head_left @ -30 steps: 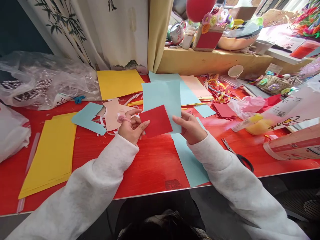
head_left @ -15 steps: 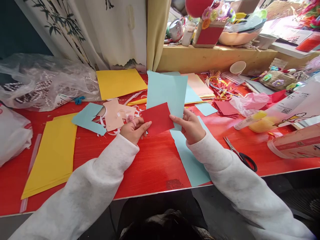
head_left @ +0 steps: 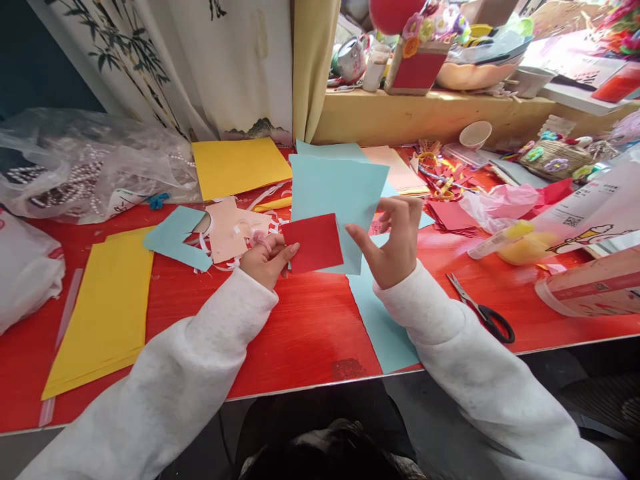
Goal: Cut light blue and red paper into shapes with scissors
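Note:
My left hand (head_left: 266,261) pinches a small red paper rectangle (head_left: 314,244) together with a larger light blue sheet (head_left: 336,189) behind it. The red piece lies against the lower left of the blue sheet, and both are raised off the red table. Beside the blue sheet's right edge is my right hand (head_left: 399,243), thumb and fingers spread apart in a curve, gripping nothing. Another light blue sheet (head_left: 385,320) lies on the table under my right wrist. Scissors (head_left: 480,308) with black handles rest to the right of that arm.
Yellow sheets (head_left: 103,313) are stacked at the left, with more yellow paper (head_left: 240,167) at the back. Pink paper (head_left: 227,230) and a cut blue piece (head_left: 177,233) lie near my left hand. Red squares (head_left: 453,217) and a glue bottle (head_left: 501,240) sit at right.
My right hand has let go of the papers' right side, and its fingers have spread. The blue sheet now fans out further to the right behind the red piece.

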`<state>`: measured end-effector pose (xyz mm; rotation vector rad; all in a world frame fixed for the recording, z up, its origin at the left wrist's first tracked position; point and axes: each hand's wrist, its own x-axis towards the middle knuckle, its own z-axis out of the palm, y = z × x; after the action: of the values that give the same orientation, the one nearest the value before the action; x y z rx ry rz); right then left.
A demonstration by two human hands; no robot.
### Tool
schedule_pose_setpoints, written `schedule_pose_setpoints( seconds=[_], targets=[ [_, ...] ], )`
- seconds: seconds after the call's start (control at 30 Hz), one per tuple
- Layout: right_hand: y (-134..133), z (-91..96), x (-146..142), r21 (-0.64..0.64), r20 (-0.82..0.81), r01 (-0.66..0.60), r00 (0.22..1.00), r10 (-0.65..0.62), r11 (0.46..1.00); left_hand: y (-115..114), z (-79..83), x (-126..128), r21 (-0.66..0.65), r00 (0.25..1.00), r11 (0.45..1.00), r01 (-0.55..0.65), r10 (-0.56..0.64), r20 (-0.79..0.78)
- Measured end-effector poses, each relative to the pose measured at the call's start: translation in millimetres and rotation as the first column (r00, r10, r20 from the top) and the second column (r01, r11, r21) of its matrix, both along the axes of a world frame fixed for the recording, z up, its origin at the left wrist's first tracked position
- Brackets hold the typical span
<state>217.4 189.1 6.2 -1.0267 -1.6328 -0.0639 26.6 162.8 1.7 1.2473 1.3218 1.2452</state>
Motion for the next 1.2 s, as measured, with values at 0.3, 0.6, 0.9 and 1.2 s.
schedule_pose_setpoints(
  seconds=[0.3,0.6,0.9,1.2],
  targets=[
    [-5.5,2.8,-0.8,0.224,0.261,0.060,0.958,-0.119,0.973,-1.6,-2.7,-0.1,0.025,0.997,0.999,0.020,-0.018,-0.071],
    [2.9,-2.6,-0.1,0.062,0.219,-0.048,0.975,0.034,0.997,-1.3,-6.6,-0.9,0.018,0.988,0.998,0.064,-0.061,-0.144],
    [15.6,8.7,26.5,0.127,-0.006,0.154,0.988,-0.155,0.980,2.0,-7.8,-2.9,-0.006,0.989,0.998,0.056,-0.056,-0.134],
    [4.9,-2.3,4.2,0.035,0.373,-0.043,0.927,0.027,0.998,1.2,-7.0,-1.0,0.014,0.990,0.998,0.060,-0.058,-0.126]
  ],
)
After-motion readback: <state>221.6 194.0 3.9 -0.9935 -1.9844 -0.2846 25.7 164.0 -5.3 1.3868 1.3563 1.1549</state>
